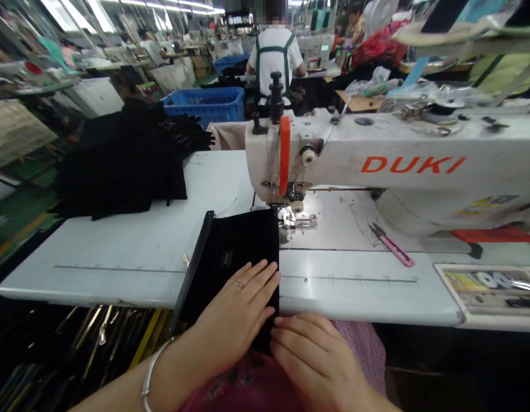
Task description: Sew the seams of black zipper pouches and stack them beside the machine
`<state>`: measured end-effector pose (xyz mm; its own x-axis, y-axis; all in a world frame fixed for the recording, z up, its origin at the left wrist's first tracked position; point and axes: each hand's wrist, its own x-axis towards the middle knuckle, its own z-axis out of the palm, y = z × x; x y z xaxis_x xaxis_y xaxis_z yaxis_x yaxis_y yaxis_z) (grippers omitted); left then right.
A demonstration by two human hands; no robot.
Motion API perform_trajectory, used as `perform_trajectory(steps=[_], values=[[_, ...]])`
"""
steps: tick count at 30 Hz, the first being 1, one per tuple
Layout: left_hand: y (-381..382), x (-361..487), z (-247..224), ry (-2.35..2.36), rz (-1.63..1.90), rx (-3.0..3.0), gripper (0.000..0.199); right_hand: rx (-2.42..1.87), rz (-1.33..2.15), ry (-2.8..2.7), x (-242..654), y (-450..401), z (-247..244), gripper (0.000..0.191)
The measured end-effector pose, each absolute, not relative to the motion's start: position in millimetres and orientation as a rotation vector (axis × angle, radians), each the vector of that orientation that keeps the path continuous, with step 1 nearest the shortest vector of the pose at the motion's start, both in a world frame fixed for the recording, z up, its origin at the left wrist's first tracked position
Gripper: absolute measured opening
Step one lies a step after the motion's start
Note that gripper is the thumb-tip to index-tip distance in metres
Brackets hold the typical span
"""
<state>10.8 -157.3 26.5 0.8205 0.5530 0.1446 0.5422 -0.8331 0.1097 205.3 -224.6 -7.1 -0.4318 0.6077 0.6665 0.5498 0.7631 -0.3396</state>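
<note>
A black fabric piece [243, 240] lies on the sewing table, with a small dark label [226, 259] and a zipper strip [195, 257] along its left side. Its far right corner reaches the presser foot [291, 217] of the sewing machine [333, 149]. My left hand [243, 303] rests flat on the fabric, fingers stretched towards its right edge. At the near end, by the table's front edge, my right hand [312, 349] has its fingers closed on the fabric's right edge; the thumb is hidden.
A stack of black fabric pieces [123, 160] covers the table's far left. Pink thread snips [392, 246] lie right of the needle. A tray [492, 292] is set into the right side. Zippers [102, 332] hang below left. Behind are a blue crate [205, 103] and a seated person [273, 57].
</note>
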Motion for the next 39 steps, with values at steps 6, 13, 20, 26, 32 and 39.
perform_trajectory(steps=[6, 13, 20, 26, 32, 39], values=[[-144, 13, 9, 0.934, 0.178, 2.971, 0.052, -0.883, -0.027, -2.166, 203, -214, -12, 0.028], [-130, 10, 20, 0.837, 0.193, 3.036, 0.047, -0.856, -0.022, -2.182, 209, -195, -11, 0.024], [-139, -7, 21, 0.622, 0.44, 2.724, 0.02, -0.894, 0.019, -2.249, 215, -177, -8, 0.019], [-122, -8, 10, 0.55, 0.588, 2.636, 0.023, -0.965, 0.04, -2.234, 220, -167, -5, 0.024], [-99, -2, 19, 0.505, 0.513, 2.694, 0.029, -1.011, 0.155, -2.251, 227, -160, -5, 0.027], [-75, 0, 14, 0.445, 0.451, 2.8, 0.03, -1.036, 0.237, -2.209, 228, -145, -7, 0.027]])
